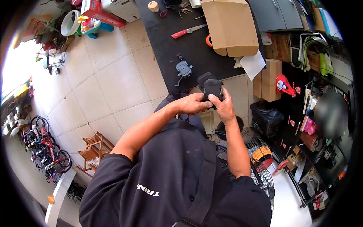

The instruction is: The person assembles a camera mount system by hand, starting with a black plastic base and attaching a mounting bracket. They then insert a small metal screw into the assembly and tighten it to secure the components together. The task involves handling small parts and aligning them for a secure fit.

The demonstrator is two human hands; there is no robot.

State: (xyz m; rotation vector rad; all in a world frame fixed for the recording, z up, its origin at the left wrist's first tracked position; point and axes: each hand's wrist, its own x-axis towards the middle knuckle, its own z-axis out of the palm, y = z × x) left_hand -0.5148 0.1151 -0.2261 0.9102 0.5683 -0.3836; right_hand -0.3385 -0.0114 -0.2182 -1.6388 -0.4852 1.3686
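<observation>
Close to the table's near edge, both my hands hold a black device with two rounded flat pads [212,87]; its exact kind is unclear. My left hand [192,104] has its fingers closed at the lower left side of it. My right hand [225,107] wraps its right side, with the thumb pressed across the lower front. Part of the device is hidden by my fingers. Beyond my left hand, a grey-blue clamp-like mount [183,69] with a thin bent arm lies on the black table [160,39], touched by neither hand.
A red-handled knife [189,31], keys [185,9] and an open cardboard box [231,28] lie on the table. White paper [252,66] juts over its edge. Fans [261,166] and a black case [267,117] stand right; a wooden folding chair [94,150] stands left.
</observation>
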